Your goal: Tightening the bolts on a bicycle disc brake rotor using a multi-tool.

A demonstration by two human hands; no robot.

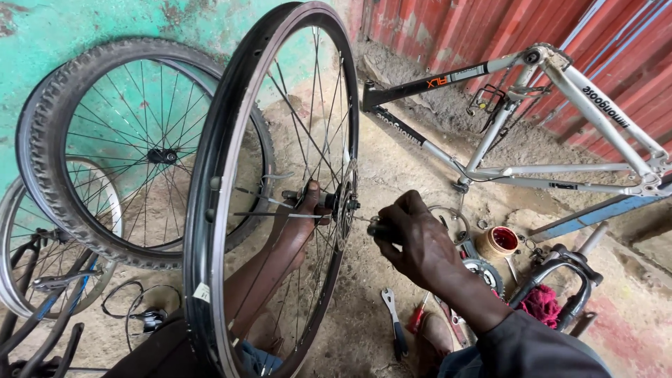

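The rim (210, 189), bare of tyre and black, was held upright at the middle of the view, its lower edge resting near the person's lap and its hub (341, 203) about level with both hands. The left hand (306, 210) was reached in behind the spokes from the far side, and its fingers were curled at the hub's axle end; how firmly that end was gripped could not be told through the spokes. The right hand (413, 241) was closed into a loose fist around a small dark tool (374, 228), which was pointed at the hub from the near side, its tip just beside the axle. A disc (348, 203) was seen mounted flat against the hub. Behind the rim, a tyred wheel (91, 154) was leaned on the green wall (84, 21), with a second, smaller rim (21, 238) partly hidden at the left edge. A frame (560, 119), grey and black, was laid on the dirt floor (392, 154) along a red corrugated wall (455, 28). Near the right forearm, a spanner (393, 318), a sprocket (484, 273), a small tub (498, 241), a red rag (540, 304) and a black fork (570, 280) were scattered on the ground.
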